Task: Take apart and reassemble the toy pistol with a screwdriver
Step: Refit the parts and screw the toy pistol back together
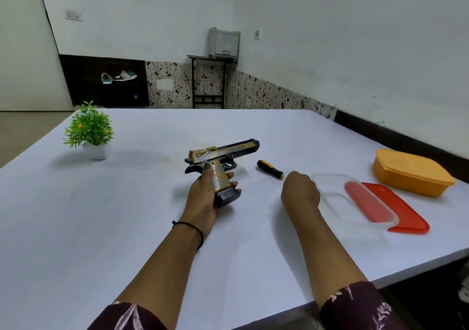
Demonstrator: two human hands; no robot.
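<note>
Gold-and-black toy pistol (pixel 223 155) sits roughly mid-way across our white table (pixel 127 215), so we'll place everything else off it. It's turned flat on its side, muzzle pointing away from us and off to the right, magazine base toward us. We can't make out whether it actually rests on the top. Our left hand (pixel 203 195) has it by the grip. The thumb lies across the gold panel just below the slide, and the other fingers wrap round so only the tips peek out on the trigger side. There's a black band (pixel 198 230) on that wrist.

Just right of the pistol, past the trigger guard, lies the screwdriver (pixel 270 168). Its black-and-yellow handle is nearest the pistol and the metal shaft runs toward our right hand (pixel 300 190). That hand is knuckles-up with fingers curled under, right at the shaft's tip. Honestly we can't tell if it's pinching the shaft or just bunched beside it, because the back of the hand hides the fingers.

Further right of the pistol, beyond that hand, is a clear plastic tub (pixel 330 195) overlapping a red lid (pixel 406 213), then an orange lidded box (pixel 412 172). Well off to the pistol's left and a bit farther back stands a small green plant in a white pot (pixel 90 129).
</note>
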